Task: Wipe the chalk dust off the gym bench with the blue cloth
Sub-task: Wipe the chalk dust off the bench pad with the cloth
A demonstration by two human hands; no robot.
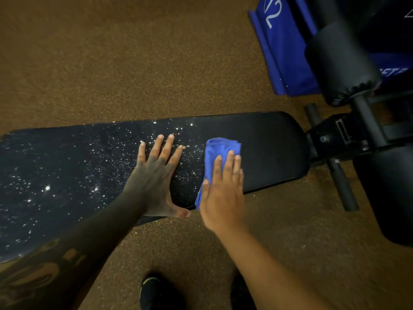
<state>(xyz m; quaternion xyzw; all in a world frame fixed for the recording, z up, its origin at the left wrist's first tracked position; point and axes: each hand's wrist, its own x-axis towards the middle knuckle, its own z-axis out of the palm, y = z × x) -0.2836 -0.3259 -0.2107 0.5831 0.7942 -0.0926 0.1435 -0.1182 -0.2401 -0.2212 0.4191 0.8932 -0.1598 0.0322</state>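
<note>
your right hand (pixel 223 186) lies flat and open on the cloth (pixel 220 151), pressing it to the counter (pixel 268 148), not clutching it. the cloth is bunched, sitting at the boundary between the clean right end and the speckled stretch; part of it hangs over the near edge.

your left hand (pixel 156 171) is open too, fingers spread, palm down on the counter right in the dust (pixel 67 175), just beside the cloth.

risks, as judged from here:
- left palm sits on unwiped dust. wipe leftward and the cloth meets that hand; lift it and it may carry chalk to the clean part.
- most dust lies left of the hands, so the bulk of the job looks undone. a bunched cloth covers a narrow strip, so streaks may stay between passes.
- flat palm, no grip: the cloth could slide out or drop off the near edge onto the floor (pixel 156 63).
- sweeping toward the near edge would shed chalk onto your shoe (pixel 152 289) below.
</note>
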